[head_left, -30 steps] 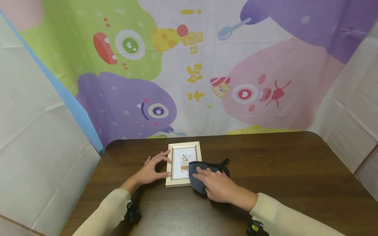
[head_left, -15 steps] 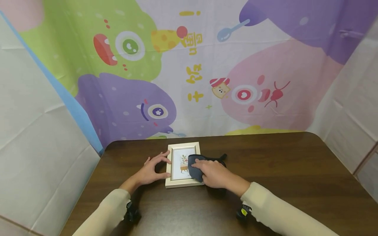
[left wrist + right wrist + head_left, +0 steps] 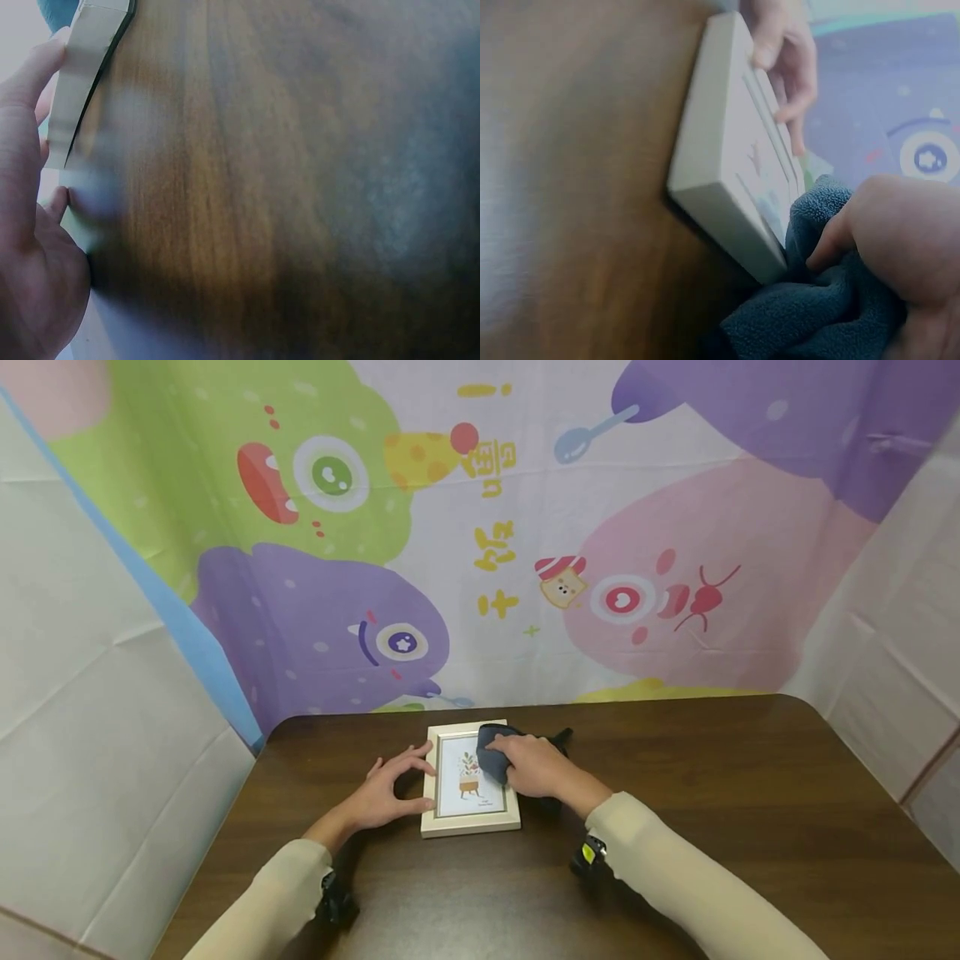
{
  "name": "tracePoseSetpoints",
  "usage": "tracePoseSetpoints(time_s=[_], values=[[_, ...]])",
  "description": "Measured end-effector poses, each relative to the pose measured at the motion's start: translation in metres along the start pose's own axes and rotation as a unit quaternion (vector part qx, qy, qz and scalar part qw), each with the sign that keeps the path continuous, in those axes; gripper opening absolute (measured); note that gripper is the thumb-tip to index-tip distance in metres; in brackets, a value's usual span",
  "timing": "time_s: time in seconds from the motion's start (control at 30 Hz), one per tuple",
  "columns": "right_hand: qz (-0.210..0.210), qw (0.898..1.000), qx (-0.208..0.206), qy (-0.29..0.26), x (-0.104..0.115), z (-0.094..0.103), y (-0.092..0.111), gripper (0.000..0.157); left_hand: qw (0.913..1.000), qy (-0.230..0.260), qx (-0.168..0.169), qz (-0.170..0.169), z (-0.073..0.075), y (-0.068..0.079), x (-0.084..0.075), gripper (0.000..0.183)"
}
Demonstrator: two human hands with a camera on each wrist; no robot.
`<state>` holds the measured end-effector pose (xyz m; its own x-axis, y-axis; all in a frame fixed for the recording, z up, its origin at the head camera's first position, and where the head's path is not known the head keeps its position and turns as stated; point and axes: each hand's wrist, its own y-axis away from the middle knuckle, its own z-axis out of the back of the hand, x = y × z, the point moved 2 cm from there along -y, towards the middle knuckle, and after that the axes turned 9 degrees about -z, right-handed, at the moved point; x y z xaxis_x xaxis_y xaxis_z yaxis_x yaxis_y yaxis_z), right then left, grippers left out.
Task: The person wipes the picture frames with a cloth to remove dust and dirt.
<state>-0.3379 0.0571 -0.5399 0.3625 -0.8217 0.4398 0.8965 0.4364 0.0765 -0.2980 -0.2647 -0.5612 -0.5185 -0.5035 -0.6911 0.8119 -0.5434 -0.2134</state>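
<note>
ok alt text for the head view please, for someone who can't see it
A person's right hand holds a dark blue cloth on the upper right of a cream-framed picture lying on a brown table, the left hand touching its left edge. Behind is a cartoon-monster backdrop.

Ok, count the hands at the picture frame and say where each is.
2. The left hand touches the left side of the picture frame; the right hand holds a blue cloth against its upper right part.

Rough, matt, looped cloth (image 3: 810, 319); smooth picture frame (image 3: 471, 828); glossy, wood-grained table (image 3: 697, 785).
</note>
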Motion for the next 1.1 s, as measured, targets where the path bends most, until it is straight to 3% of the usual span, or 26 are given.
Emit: tracePoseSetpoints(time_s=[0.07, 0.13, 0.33, 0.37, 0.53, 0.7, 0.87, 0.93, 0.97, 1.1], values=[[-0.013, 1.000, 0.005, -0.006, -0.006, 0.001, -0.011, 0.060, 1.0000, -0.001, 0.002, 0.001, 0.000, 0.000, -0.001, 0.046], [-0.014, 1.000, 0.003, -0.006, -0.012, 0.000, -0.021, 0.061, 1.0000, -0.001, 0.004, 0.001, 0.003, 0.001, -0.014, 0.044], [-0.045, 0.998, 0.019, -0.035, 0.023, 0.038, -0.002, 0.060, 0.9998, -0.002, 0.014, 0.015, 0.012, 0.001, -0.061, 0.042], [-0.054, 0.998, 0.024, -0.035, 0.027, 0.040, 0.000, 0.060, 0.9997, -0.002, 0.014, 0.018, 0.012, 0.001, -0.061, 0.042], [-0.041, 0.999, 0.011, -0.013, -0.006, 0.010, -0.028, 0.063, 1.0000, 0.001, 0.001, -0.004, 0.012, 0.003, -0.058, 0.043], [-0.052, 0.998, 0.003, -0.042, -0.019, 0.007, -0.039, 0.064, 0.9999, 0.001, -0.002, -0.015, 0.011, 0.005, -0.056, 0.044], [-0.056, 0.996, -0.026, -0.070, -0.009, 0.028, -0.030, 0.067, 0.9996, 0.010, 0.015, 0.021, 0.012, 0.005, -0.061, 0.042], [-0.056, 0.995, -0.028, -0.078, 0.004, 0.043, -0.019, 0.066, 0.9994, 0.004, 0.018, 0.029, 0.013, 0.004, -0.061, 0.041], [-0.046, 0.995, -0.033, -0.088, -0.007, 0.038, -0.027, 0.065, 0.9993, 0.000, 0.019, 0.032, 0.012, 0.003, -0.061, 0.040], [-0.043, 0.993, -0.021, -0.111, 0.027, 0.073, -0.001, 0.063, 0.9992, -0.005, 0.018, 0.034, 0.013, 0.002, -0.060, 0.040]])
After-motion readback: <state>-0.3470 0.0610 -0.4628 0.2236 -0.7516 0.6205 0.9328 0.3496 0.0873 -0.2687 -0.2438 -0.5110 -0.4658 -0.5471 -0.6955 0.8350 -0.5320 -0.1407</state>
